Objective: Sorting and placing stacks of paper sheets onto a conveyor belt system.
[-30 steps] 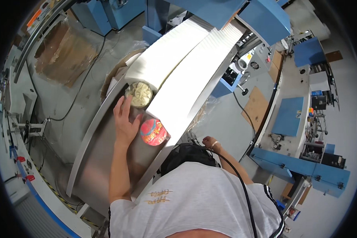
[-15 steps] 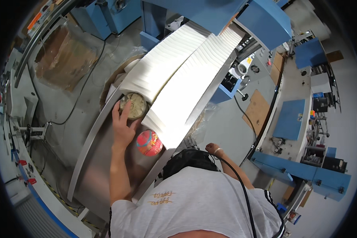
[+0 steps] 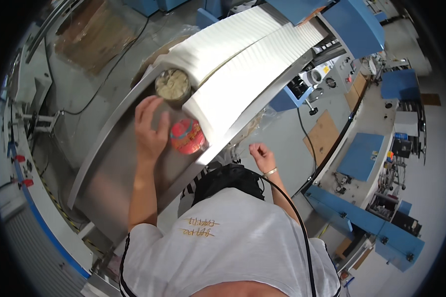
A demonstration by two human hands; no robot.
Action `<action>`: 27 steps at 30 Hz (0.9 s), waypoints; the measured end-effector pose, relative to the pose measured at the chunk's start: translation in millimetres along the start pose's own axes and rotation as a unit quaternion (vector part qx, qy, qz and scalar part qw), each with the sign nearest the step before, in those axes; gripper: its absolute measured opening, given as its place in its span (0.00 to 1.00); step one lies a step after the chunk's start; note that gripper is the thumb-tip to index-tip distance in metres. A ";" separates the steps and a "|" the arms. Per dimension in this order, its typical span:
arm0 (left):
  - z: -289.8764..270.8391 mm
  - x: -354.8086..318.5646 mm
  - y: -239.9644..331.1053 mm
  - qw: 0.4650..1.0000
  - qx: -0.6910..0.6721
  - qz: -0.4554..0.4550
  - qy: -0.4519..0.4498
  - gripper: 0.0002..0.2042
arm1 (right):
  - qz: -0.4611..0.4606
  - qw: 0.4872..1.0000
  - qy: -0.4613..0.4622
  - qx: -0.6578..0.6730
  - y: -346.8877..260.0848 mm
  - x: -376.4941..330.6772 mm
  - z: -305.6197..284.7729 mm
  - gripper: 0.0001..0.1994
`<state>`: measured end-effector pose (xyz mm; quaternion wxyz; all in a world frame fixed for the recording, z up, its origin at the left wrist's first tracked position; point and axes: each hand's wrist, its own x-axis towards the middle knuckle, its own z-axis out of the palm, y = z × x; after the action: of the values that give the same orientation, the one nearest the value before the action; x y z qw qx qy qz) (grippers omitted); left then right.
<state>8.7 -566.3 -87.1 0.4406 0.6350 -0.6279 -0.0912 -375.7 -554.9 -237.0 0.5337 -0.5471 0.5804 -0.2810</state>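
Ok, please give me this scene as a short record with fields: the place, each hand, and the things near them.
place: metal chute fed by two white pleated strips
left hand: open, flat on the chute, between two round things
open tub: pale contents, just above the fingers
red lid: round, right beside the hand
right hand: holds nothing, off the chute's right edge
wrist: thin bracelet

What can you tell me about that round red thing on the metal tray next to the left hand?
The red round thing looks like a lid or can top seen from above: a red disc with a blue ring and pale markings, slightly glossy. It lies flat on the sloping metal tray, close under the end of the white stack. The left hand rests beside it, the thumb at or very near its edge. An open round tin of pale contents sits just above.
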 end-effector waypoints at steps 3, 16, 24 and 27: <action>-3.8 -9.8 42.8 0.996 0.011 0.074 -0.043 0.29 | -0.099 0.993 -0.065 0.013 -125.4 -9.8 13.9 0.07; 24.0 -42.4 45.6 0.999 0.041 -0.016 -0.026 0.38 | -0.421 0.865 -0.169 -0.213 -203.0 24.6 55.5 0.07; 25.5 -52.5 53.2 0.997 0.016 -0.078 -0.014 0.37 | -0.372 0.884 -0.198 -0.204 -203.1 31.2 53.4 0.05; 27.3 -52.3 51.8 0.997 0.029 -0.076 -0.011 0.38 | -0.413 0.863 -0.202 -0.210 -209.0 42.4 55.1 0.05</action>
<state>-56.9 -523.4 -91.2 0.4070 0.6923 -0.5851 -0.1127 -247.4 -631.2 -74.9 0.3466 -0.8806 0.2261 -0.2308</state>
